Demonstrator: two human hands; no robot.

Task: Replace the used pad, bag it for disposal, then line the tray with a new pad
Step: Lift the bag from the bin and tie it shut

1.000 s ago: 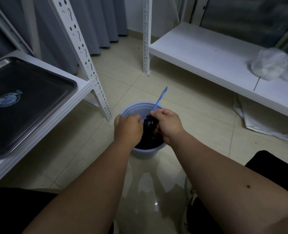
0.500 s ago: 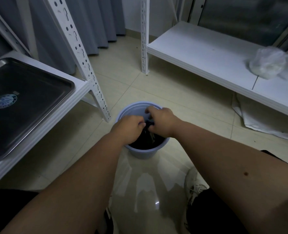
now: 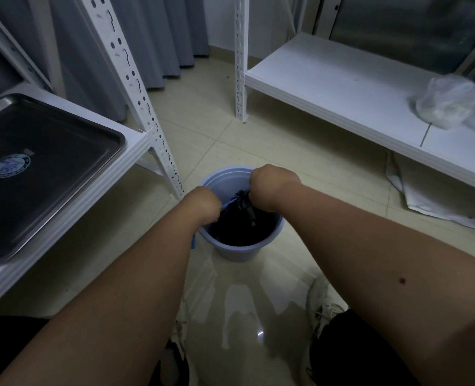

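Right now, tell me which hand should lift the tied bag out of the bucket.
Right hand: it seems to grip the black bag's gathered neck. The left hand holds only the blue tie.

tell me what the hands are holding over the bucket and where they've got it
Both hold the black bag in the blue bucket at its gathered top: the right hand grips the bunched neck, the left hand pulls the blue drawstring sideways.

Arms: both forearms bare, no sleeves in view
Right forearm [image 3: 369,246]: one small dark mole
Legs: black trousers [image 3: 350,349] at both knees
Feet: white lace-up sneakers [image 3: 321,302], scuffed
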